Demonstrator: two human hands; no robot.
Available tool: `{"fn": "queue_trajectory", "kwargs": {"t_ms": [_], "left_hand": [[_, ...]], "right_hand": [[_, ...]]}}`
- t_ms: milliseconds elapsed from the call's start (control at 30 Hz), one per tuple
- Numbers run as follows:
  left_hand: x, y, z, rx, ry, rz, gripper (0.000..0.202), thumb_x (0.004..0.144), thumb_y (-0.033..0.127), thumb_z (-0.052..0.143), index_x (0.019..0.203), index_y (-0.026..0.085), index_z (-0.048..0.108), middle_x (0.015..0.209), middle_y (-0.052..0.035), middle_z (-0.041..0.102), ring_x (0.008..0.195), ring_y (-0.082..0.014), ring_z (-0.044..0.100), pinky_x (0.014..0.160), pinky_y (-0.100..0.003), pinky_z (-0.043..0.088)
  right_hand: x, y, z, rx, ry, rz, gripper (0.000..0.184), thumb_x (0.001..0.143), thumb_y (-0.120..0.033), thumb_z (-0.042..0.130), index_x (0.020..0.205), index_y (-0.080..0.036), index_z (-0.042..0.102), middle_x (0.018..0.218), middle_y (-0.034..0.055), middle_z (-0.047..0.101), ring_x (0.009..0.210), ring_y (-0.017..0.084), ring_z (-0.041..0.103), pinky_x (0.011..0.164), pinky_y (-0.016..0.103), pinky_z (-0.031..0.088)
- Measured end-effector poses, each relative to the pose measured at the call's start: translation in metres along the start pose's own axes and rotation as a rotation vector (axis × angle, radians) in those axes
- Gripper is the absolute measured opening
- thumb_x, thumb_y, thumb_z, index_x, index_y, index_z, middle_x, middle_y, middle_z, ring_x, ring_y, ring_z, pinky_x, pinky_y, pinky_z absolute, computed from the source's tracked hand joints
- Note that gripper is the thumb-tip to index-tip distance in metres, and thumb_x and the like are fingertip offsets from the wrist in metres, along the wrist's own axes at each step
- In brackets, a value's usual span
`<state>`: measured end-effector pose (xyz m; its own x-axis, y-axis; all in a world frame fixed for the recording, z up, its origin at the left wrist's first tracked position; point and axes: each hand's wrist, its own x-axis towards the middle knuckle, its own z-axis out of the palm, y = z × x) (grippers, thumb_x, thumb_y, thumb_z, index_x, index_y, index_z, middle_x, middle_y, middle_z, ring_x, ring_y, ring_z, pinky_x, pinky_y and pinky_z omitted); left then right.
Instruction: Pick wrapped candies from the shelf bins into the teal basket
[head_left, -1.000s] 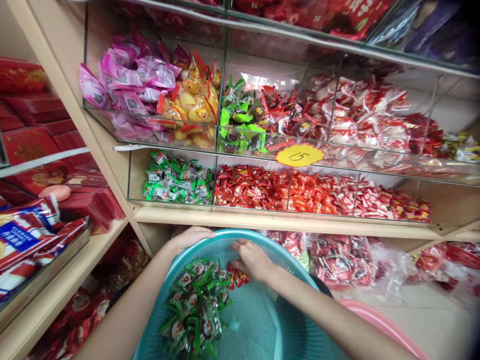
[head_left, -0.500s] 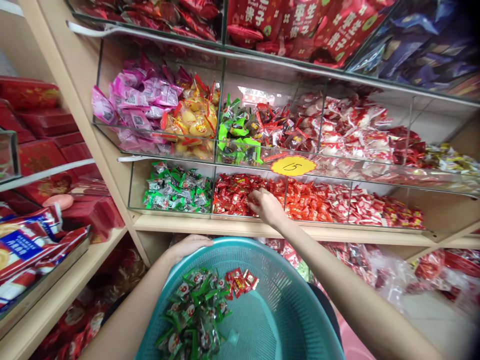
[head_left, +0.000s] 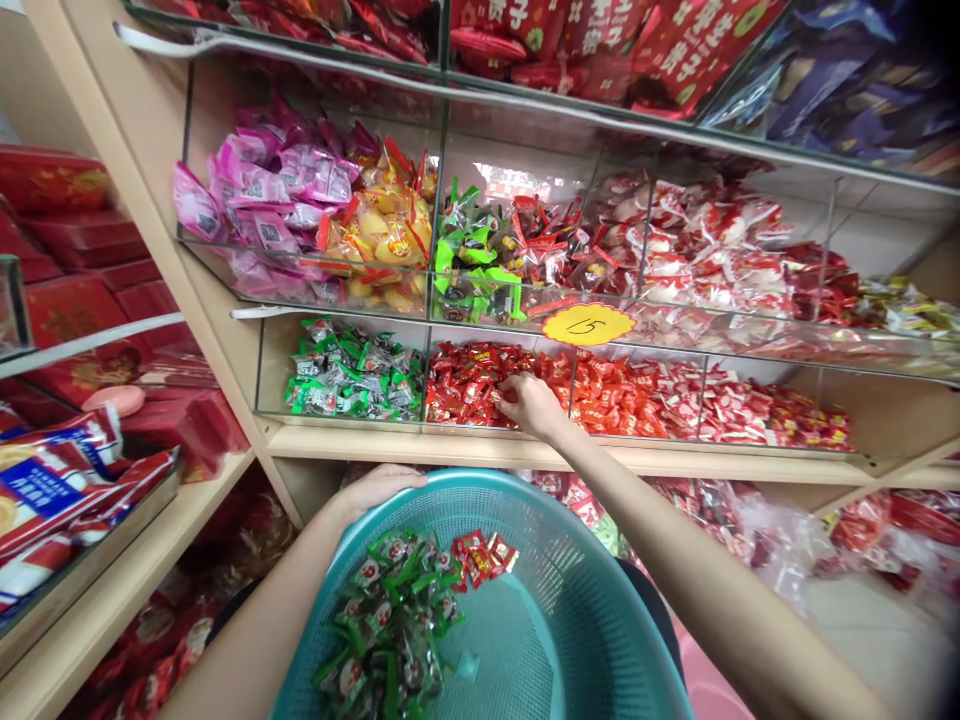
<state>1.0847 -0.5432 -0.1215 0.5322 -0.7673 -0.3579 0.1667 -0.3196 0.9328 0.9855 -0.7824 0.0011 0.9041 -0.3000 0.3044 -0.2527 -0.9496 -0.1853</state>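
My left hand (head_left: 382, 488) grips the rim of a teal plastic basket (head_left: 600, 640), fingers over its far left edge. Inside the basket lie a heap of green-wrapped candies (head_left: 390, 620) and a few small red-wrapped candies (head_left: 480, 556). In the lowest shelf bin, my right hand (head_left: 531, 402) reaches into the red-wrapped candies (head_left: 466, 380). Its fingers and thumb are bent together around candies at the pile's right side; how many they hold is hidden. Left of that bin are green-and-silver wrapped candies (head_left: 356, 370), and to its right orange-red ones (head_left: 619, 395).
A glass-fronted shelf above holds pink packets (head_left: 274, 185), yellow packets (head_left: 386, 225) and other sweets. A yellow price tag (head_left: 587, 325) reading 15 hangs over the lower bins. A wooden ledge (head_left: 465, 442) runs along the front. Red boxes (head_left: 82, 325) fill the left shelf.
My right hand stays in the red candies, its fingers shifting slightly. My left hand keeps its place on the basket rim. The view has shifted a little.
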Motion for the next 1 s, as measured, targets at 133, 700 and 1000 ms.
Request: {"fn": "queue_trajectory", "kwargs": {"t_ms": [133, 700, 1000], "left_hand": [[-0.001, 0.002, 0.0, 0.017, 0.01, -0.01, 0.035, 0.061, 0.043, 0.072, 0.082, 0.016, 0.071, 0.082, -0.0025, 0.071, 0.076, -0.0174, 0.063, 0.071, -0.024, 0.048], [-0.002, 0.004, 0.004, 0.019, 0.005, -0.013, 0.036, 0.061, 0.042, 0.072, 0.086, 0.017, 0.071, 0.086, -0.0016, 0.071, 0.081, -0.0189, 0.062, 0.077, -0.027, 0.047], [-0.005, 0.008, 0.004, -0.009, 0.021, -0.05, 0.037, 0.059, 0.042, 0.074, 0.086, 0.017, 0.071, 0.089, -0.0022, 0.071, 0.082, -0.0194, 0.063, 0.078, -0.027, 0.048]], "right_hand": [[-0.005, 0.006, -0.011, 0.021, 0.035, -0.02, 0.024, 0.075, -0.028, 0.057, 0.094, -0.016, 0.064, 0.089, 0.0077, 0.061, 0.077, 0.017, 0.055, 0.068, 0.026, 0.04], [-0.136, -0.003, 0.062, 0.32, -0.428, -0.097, 0.02, 0.074, -0.018, 0.057, 0.093, -0.016, 0.059, 0.074, 0.0014, 0.058, 0.069, 0.014, 0.051, 0.064, 0.026, 0.037], [-0.141, -0.007, 0.079, 0.094, -0.517, 0.019, 0.014, 0.08, -0.024, 0.05, 0.092, -0.019, 0.055, 0.078, 0.0041, 0.06, 0.074, 0.017, 0.055, 0.061, 0.026, 0.03]]}}
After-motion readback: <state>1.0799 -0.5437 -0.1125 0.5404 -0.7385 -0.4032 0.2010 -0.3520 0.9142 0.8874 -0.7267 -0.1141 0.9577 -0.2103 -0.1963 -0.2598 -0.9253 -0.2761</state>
